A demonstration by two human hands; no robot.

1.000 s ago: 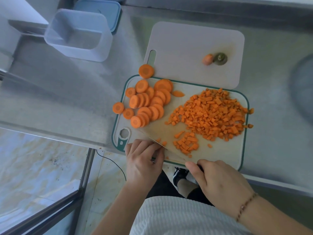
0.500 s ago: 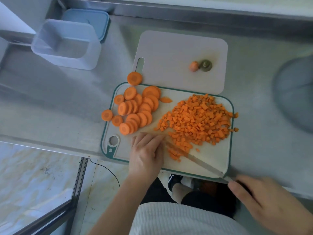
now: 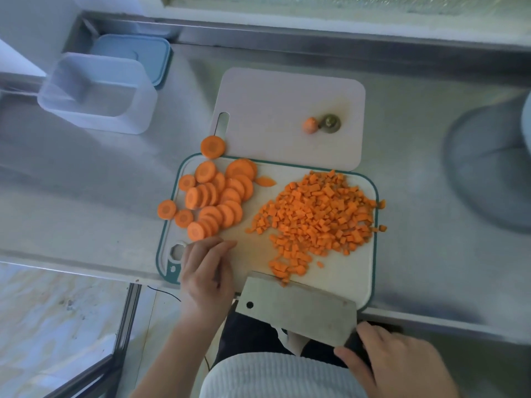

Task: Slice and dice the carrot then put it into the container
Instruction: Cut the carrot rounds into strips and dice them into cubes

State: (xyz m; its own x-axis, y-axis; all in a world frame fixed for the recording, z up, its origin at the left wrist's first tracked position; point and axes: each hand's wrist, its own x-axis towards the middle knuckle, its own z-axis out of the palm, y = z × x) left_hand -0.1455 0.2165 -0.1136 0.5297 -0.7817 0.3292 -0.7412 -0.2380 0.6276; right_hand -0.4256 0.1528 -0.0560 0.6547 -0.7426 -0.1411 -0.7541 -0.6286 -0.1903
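Steel runs the whole width of the surface (image 3: 86,202), and toward its far left corner stands a clear container (image 3: 97,94) with a blue lid (image 3: 149,57) lying just behind it. Nearer the middle, a green-rimmed cutting board (image 3: 339,271) overhangs the near edge; a white cutting board (image 3: 273,110) lies beyond it, its near edge overlapped, carrying two carrot ends (image 3: 321,124). Carrot slices (image 3: 215,196) crowd the green-rimmed board's left part, a few spilling off its left and far edges. The person's left hand (image 3: 205,275) rests on the board just below them, fingers extended and loose, holding nothing. Diced carrot (image 3: 316,219) is heaped over the board's right part. At the near edge the right hand (image 3: 393,366) grips the handle of a cleaver (image 3: 296,307), whose tilted blade touches the closest bits.
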